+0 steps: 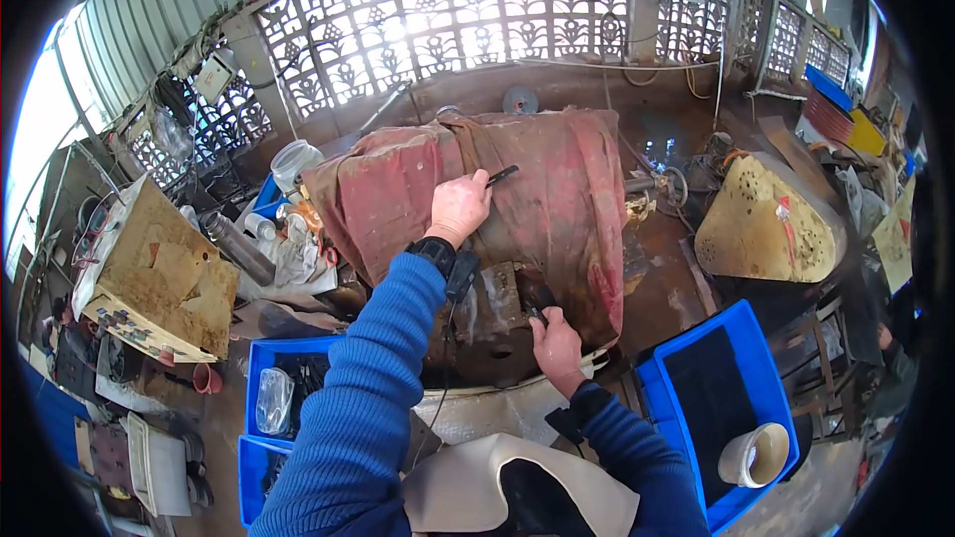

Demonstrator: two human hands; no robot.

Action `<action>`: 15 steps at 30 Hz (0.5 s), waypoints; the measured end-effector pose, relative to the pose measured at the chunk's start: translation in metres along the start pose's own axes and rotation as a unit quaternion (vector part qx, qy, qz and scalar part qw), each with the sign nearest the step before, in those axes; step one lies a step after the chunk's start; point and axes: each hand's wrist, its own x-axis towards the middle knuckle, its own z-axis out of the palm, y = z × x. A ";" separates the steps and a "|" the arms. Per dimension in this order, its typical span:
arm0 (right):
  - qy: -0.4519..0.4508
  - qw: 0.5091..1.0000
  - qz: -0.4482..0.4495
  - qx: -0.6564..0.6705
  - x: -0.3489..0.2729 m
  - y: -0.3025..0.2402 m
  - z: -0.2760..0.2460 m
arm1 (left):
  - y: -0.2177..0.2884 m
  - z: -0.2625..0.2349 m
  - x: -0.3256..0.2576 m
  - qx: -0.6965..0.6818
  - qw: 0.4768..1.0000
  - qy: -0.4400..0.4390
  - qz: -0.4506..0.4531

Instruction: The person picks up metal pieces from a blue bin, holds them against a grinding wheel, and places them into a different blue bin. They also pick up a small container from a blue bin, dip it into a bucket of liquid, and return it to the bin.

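Note:
My left hand [462,207] is closed over a worn red and brown cloth [393,174], gripping a slim dark piece [503,176] whose end sticks out to the right. Lower and to the right, my right hand [558,348] is closed near the cloth's front edge. A dark thing [538,306] shows at its fingertips, too hidden to name. The cloth drapes over a bulky form. A metal block [497,296] and a dark work surface sit between the cloth and me. Both wrists carry dark straps, the left with a small black box [462,275].
Blue bins [290,350] with small dark parts stand at left, and a blue tray [652,378] with a white cup [753,455] at right. A stained yellowish machine cover [771,219] lies right, a rusty box [164,273] left. A steel flask [239,249] and clear jar [296,165] stand near the cloth.

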 end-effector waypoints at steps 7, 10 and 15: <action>0.019 0.999 0.009 0.024 -0.002 0.000 0.002 | -0.002 -0.003 -0.003 -0.005 1.000 -0.004 -0.015; 0.001 1.000 0.011 0.016 -0.005 -0.003 -0.001 | -0.003 -0.005 -0.004 -0.006 1.000 -0.006 -0.015; 0.025 0.999 0.025 0.027 -0.003 -0.003 0.002 | -0.005 -0.007 -0.010 -0.024 0.999 0.017 -0.019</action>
